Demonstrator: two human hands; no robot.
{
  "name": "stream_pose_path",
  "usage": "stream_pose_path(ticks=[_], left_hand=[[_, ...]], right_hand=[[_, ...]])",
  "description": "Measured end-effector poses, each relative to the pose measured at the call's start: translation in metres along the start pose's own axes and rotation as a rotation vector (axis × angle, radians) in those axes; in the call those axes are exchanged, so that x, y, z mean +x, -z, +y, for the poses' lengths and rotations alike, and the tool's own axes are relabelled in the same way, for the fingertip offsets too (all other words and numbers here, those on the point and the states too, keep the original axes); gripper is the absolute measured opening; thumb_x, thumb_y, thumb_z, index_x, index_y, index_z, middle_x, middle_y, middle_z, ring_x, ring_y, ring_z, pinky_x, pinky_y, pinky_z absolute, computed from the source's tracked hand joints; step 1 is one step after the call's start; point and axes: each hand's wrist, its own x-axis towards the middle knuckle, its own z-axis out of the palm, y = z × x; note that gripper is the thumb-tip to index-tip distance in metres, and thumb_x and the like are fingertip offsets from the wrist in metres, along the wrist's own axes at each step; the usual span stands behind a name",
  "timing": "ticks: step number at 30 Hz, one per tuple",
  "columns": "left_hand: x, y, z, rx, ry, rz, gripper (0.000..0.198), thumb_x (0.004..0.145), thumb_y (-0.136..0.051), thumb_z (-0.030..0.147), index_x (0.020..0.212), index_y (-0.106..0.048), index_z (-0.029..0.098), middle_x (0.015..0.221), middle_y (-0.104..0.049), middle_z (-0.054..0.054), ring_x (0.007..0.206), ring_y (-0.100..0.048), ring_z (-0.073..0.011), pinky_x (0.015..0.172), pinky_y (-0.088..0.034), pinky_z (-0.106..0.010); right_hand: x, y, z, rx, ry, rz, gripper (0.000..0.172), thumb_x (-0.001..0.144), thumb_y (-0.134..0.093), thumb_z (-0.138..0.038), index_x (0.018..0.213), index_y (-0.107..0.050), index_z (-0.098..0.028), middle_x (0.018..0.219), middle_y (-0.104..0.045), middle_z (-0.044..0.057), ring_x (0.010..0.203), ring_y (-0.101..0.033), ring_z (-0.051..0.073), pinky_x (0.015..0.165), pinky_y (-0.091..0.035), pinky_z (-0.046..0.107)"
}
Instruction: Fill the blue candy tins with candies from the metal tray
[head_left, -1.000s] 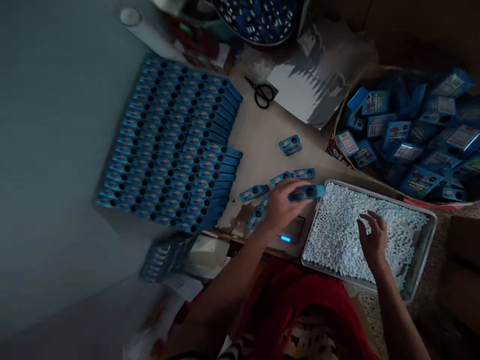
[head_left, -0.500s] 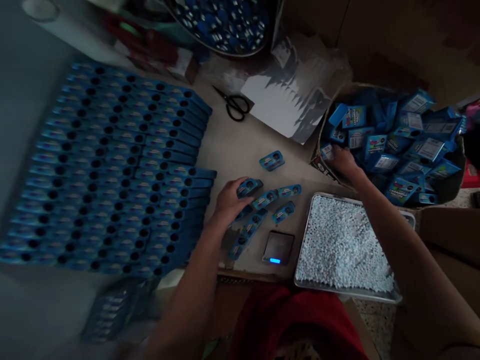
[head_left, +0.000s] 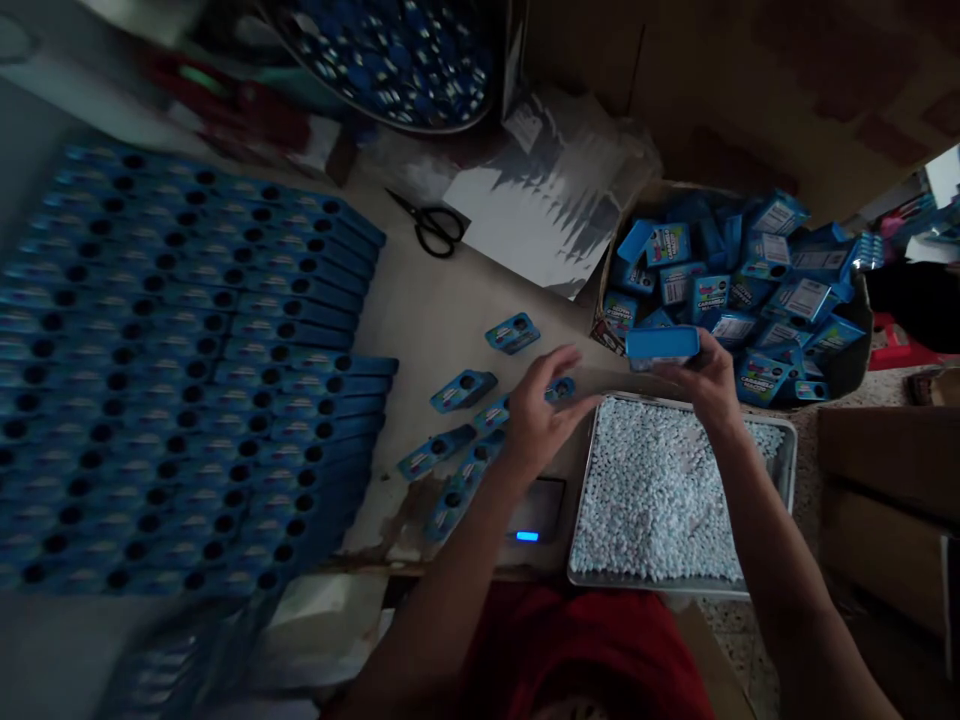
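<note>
A small blue candy box [head_left: 663, 345] is in my right hand [head_left: 709, 385], held above the far edge of a metal tray [head_left: 580, 540] of small pale candies [head_left: 645, 490]. My left hand [head_left: 541, 410] has its fingers apart, with nothing in them, to the left of that box. Beneath and beside the left hand, several blue boxes stand on the table, among them one box [head_left: 461, 390] and another box [head_left: 513, 332] farther back. Partly behind my left forearm is a small digital scale [head_left: 546, 505] with a lit blue display.
Rows of blue boxes [head_left: 187, 370] fill the left side. A cardboard carton [head_left: 606, 322] full of blue boxes stands at the right. Black scissors [head_left: 435, 230], white sheets [head_left: 532, 220] and a round bowl [head_left: 465, 125] of blue pieces lie farther back.
My right hand has come out of the carton with a blue box. My left hand has let go of its box on the table and moved right, toward the right hand.
</note>
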Motion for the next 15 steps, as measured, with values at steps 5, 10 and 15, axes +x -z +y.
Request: stream_pose_path(ticks=[5, 10, 15], left_hand=[[0.033, -0.029, -0.004, -0.338, 0.173, -0.133, 0.078, 0.094, -0.083, 0.054, 0.161, -0.050, 0.029, 0.155, -0.065, -0.017, 0.135, -0.071, -0.0320, 0.108, -0.064, -0.047], [0.025, 0.011, -0.002, 0.045, -0.030, -0.271, 0.064, 0.090, -0.071, 0.019, 0.153, -0.063, 0.027, 0.158, -0.064, -0.011, 0.147, -0.063, -0.0309, 0.126, -0.052, -0.050], [0.013, 0.026, 0.012, 0.298, -0.157, -0.567, 0.079, 0.081, -0.073, 0.013, 0.158, -0.062, 0.024, 0.162, -0.064, -0.013, 0.156, -0.056, -0.0378, 0.138, -0.035, -0.063]], right_hand=[[-0.018, -0.026, 0.000, 0.187, -0.383, -0.019, 0.062, 0.072, -0.090, -0.059, 0.123, -0.073, -0.028, 0.101, -0.078, 0.002, 0.083, -0.070, 0.020, 0.064, -0.055, 0.030], [-0.008, -0.039, 0.021, 0.101, -0.685, -0.126, 0.053, 0.071, -0.075, -0.040, 0.122, -0.072, -0.026, 0.089, -0.073, -0.001, 0.070, -0.064, 0.017, 0.051, -0.046, 0.025], [-0.009, -0.050, 0.014, 0.000, -0.653, -0.363, 0.031, 0.080, -0.075, -0.044, 0.102, -0.074, -0.022, 0.085, -0.075, 0.004, 0.070, -0.066, 0.020, 0.051, -0.055, 0.028]])
